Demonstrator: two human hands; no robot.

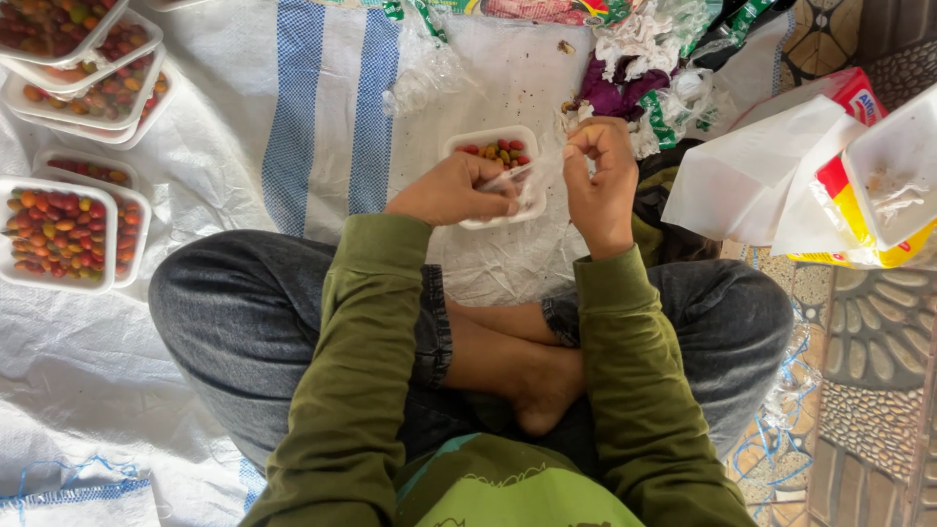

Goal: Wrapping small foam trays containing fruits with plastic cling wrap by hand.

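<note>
A small white foam tray [488,138] with several red and yellow-green fruits [500,152] rests on the white sack cloth in front of my crossed legs. My left hand [451,190] presses on its near edge, fingers curled over clear plastic film [519,177]. My right hand [599,174] is raised at the tray's right side, fingertips pinched on the film's other end. The film stretches between both hands across the tray's near part.
Filled foam trays of fruit [57,234] sit at the left, with more stacked at the top left [93,83]. Crumpled plastic and purple scraps [634,78] lie behind the tray. White bags and a red-yellow box [839,176] stand at the right on a patterned mat.
</note>
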